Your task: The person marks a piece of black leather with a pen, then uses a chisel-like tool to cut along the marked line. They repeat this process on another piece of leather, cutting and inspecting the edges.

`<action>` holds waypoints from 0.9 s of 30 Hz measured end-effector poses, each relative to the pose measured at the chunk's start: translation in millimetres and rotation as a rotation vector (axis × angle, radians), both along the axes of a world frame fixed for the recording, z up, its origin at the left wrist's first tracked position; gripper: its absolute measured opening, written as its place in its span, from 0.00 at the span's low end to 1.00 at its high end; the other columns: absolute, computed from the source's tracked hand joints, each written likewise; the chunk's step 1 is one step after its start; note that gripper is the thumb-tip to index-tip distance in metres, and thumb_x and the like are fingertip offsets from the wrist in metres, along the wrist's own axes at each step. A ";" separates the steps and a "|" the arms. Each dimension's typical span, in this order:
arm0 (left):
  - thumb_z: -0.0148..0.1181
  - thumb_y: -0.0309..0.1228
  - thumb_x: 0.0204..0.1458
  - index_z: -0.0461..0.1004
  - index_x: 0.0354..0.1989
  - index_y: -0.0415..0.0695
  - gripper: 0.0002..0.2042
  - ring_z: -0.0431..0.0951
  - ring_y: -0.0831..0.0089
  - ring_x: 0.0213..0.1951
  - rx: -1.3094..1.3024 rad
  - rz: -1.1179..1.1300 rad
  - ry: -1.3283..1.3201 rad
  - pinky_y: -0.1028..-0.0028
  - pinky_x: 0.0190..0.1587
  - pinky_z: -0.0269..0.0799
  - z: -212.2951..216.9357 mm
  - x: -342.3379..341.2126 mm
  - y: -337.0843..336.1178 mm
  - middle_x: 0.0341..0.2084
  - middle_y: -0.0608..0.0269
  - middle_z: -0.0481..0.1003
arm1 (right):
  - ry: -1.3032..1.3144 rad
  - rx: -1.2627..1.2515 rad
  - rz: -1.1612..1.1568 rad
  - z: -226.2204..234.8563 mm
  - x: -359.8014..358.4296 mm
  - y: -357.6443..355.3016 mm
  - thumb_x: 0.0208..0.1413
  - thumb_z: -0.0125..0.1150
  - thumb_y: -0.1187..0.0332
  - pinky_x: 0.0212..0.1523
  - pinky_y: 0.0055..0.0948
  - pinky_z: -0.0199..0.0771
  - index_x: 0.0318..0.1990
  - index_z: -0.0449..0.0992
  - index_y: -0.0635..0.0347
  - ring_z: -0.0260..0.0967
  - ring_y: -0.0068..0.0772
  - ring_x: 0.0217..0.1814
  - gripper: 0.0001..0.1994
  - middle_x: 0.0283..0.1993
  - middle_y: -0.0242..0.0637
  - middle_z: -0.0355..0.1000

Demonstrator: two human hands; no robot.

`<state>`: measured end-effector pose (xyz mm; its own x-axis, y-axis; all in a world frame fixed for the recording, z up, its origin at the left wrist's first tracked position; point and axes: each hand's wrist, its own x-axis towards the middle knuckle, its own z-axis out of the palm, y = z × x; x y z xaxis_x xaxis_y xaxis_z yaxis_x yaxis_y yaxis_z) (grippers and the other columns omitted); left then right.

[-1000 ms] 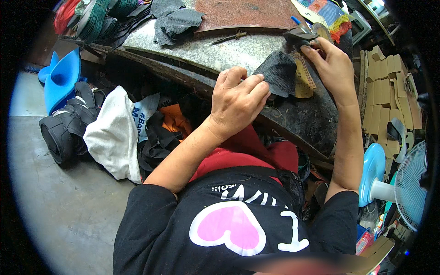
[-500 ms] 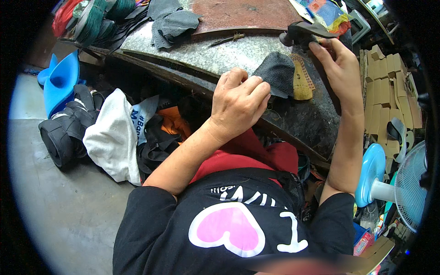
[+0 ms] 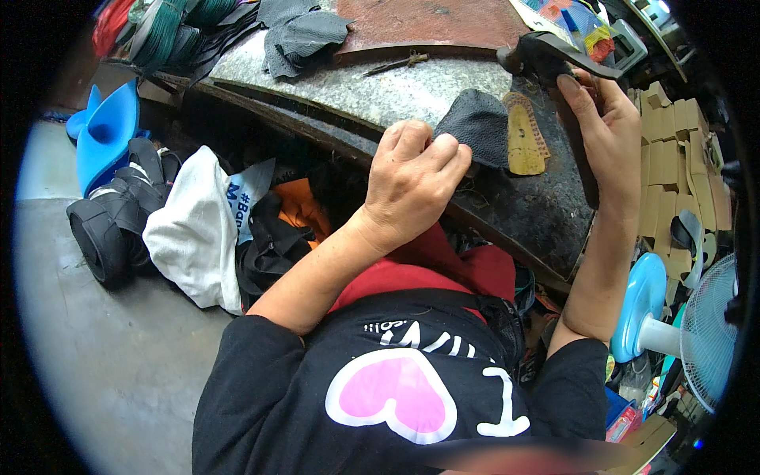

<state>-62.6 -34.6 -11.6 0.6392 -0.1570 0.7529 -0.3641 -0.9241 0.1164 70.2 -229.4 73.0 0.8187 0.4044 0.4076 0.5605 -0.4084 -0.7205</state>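
Note:
My left hand (image 3: 417, 178) is closed at the table's near edge, pinching the near left edge of a black pebbled leather piece (image 3: 477, 127). Its fingertips are hidden behind the knuckles. Just right of the leather lies a yellowish pattern piece (image 3: 522, 134) with a row of marks along its side. My right hand (image 3: 606, 119) grips a hammer (image 3: 546, 55) close under its dark head. The hammer is raised at the table's right side, its handle running down past my palm.
On the stone-topped table (image 3: 427, 87) lie a reddish-brown board (image 3: 435, 24), a thin pointed tool (image 3: 396, 65) and dark leather scraps (image 3: 301, 39). Coils of green cord (image 3: 162, 39) sit at far left. A fan (image 3: 708, 332) and stacked cardboard (image 3: 673, 158) stand at right.
My right hand and the hammer have shifted slightly right and a little down. The left hand stays nearly in place at the leather piece. The whole view has tilted a little.

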 end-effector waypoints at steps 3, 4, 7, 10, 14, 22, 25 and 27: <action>0.65 0.29 0.43 0.76 0.33 0.48 0.08 0.69 0.66 0.34 0.012 0.018 0.008 0.66 0.39 0.68 0.4 -0.4 -2.9 0.25 0.68 0.67 | -0.151 -0.419 -0.051 -14.5 -5.3 7.6 0.59 0.62 0.57 0.34 0.28 0.71 0.42 0.79 0.61 0.75 0.28 0.31 0.15 0.30 0.41 0.77; 0.65 0.29 0.43 0.76 0.33 0.48 0.08 0.69 0.66 0.34 0.007 0.018 0.008 0.66 0.39 0.68 0.7 -0.8 -3.4 0.25 0.68 0.67 | 0.074 -0.306 -0.042 -20.0 -6.2 11.5 0.60 0.61 0.55 0.33 0.29 0.71 0.41 0.79 0.59 0.75 0.29 0.30 0.15 0.30 0.42 0.76; 0.65 0.29 0.42 0.76 0.33 0.48 0.08 0.69 0.66 0.34 -0.009 0.022 0.023 0.67 0.38 0.68 1.9 -1.5 -5.2 0.25 0.67 0.67 | 0.057 -0.240 -0.022 -16.1 -8.0 6.8 0.59 0.62 0.58 0.33 0.26 0.71 0.41 0.79 0.62 0.74 0.24 0.31 0.15 0.30 0.41 0.77; 0.65 0.29 0.41 0.77 0.33 0.47 0.09 0.69 0.66 0.33 -0.017 0.030 0.053 0.67 0.37 0.68 3.4 0.6 -7.7 0.25 0.67 0.66 | 0.060 0.017 0.025 -2.1 -13.2 -1.1 0.60 0.63 0.65 0.36 0.22 0.73 0.40 0.78 0.67 0.74 0.19 0.34 0.11 0.31 0.36 0.78; 0.66 0.29 0.41 0.77 0.34 0.47 0.10 0.68 0.65 0.32 -0.013 0.065 0.069 0.68 0.36 0.67 5.6 2.1 -11.5 0.24 0.66 0.66 | 0.097 0.092 0.058 -4.9 -16.6 0.9 0.60 0.62 0.64 0.37 0.24 0.73 0.41 0.78 0.66 0.74 0.20 0.35 0.12 0.31 0.37 0.78; 0.66 0.29 0.39 0.78 0.32 0.48 0.09 0.69 0.65 0.33 0.038 0.103 -0.009 0.66 0.37 0.67 9.5 1.4 5.3 0.24 0.67 0.67 | 0.112 0.036 0.100 -13.0 -11.6 -8.9 0.59 0.64 0.65 0.35 0.21 0.72 0.42 0.78 0.67 0.71 0.16 0.34 0.12 0.31 0.31 0.77; 0.66 0.29 0.37 0.78 0.33 0.47 0.11 0.70 0.63 0.36 0.030 0.061 0.015 0.64 0.42 0.68 11.3 -2.6 9.8 0.27 0.66 0.70 | 0.147 0.201 0.125 6.3 -19.4 -13.1 0.61 0.63 0.66 0.40 0.19 0.73 0.45 0.78 0.67 0.73 0.17 0.39 0.12 0.38 0.32 0.78; 0.66 0.29 0.37 0.78 0.36 0.48 0.14 0.70 0.61 0.43 0.012 0.007 0.066 0.62 0.49 0.69 11.2 -6.3 7.7 0.34 0.65 0.74 | 0.105 0.175 0.101 12.7 -25.6 -12.3 0.60 0.64 0.66 0.42 0.20 0.74 0.47 0.78 0.67 0.73 0.18 0.41 0.13 0.39 0.34 0.78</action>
